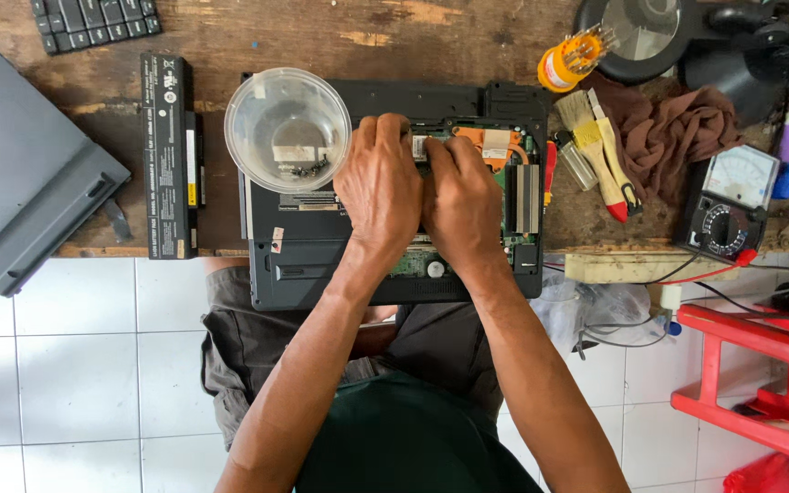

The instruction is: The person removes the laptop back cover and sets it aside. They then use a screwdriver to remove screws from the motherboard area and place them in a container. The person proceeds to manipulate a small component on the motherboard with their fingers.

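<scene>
black opened laptop base [321, 265] lies on the wooden bench [321, 36], its circuit board exposed. left hand [379, 187] and right hand [461, 205] press side by side, fingers curled together onto the board; clear screw bowl [287, 128] sits just left.

The opened laptop [321, 265] is black, its circuit board [413, 263] green with a copper-orange patch at one o'clock. At eleven o'clock sits a clear bowl [287, 128]; at nine, a black battery [168, 155] and a grey cover [20, 173]. At two o'clock lie a brown cloth [678, 137] and a yellow brush [595, 146]. The bench [321, 36] is worn brown wood; the floor [75, 365] is white tile.
</scene>
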